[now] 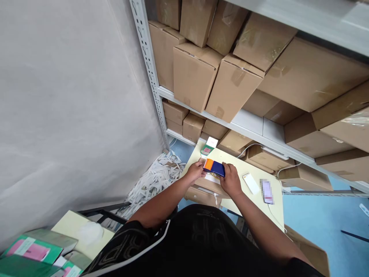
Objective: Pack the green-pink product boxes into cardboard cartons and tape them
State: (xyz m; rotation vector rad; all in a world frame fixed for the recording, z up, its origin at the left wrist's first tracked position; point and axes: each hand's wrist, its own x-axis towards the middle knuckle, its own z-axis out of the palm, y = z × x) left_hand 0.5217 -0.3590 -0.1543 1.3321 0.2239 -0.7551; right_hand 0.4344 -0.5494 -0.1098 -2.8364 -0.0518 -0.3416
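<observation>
Between my two hands is a flat, rectangular piece (218,168), dark blue over most of its length and orange at the left end; its exact kind I cannot make out. My left hand (196,172) pinches it by the orange end. The right end is gripped by my right hand (231,180), thumb and fingers closed on the dark blue part. Just below it sits a cardboard box (209,185) at the table's near side, partly covered by the hands. A small green and white box (209,146) stands on the table behind the piece.
On the pale yellow table (250,167) lie a white power bank-like block (251,183) and a phone (267,191) with a cable. Shelves of cardboard boxes (196,75) rise behind. White paper strips (155,181) cover the floor at left. Green and pink boxes (29,248) are stacked lower left.
</observation>
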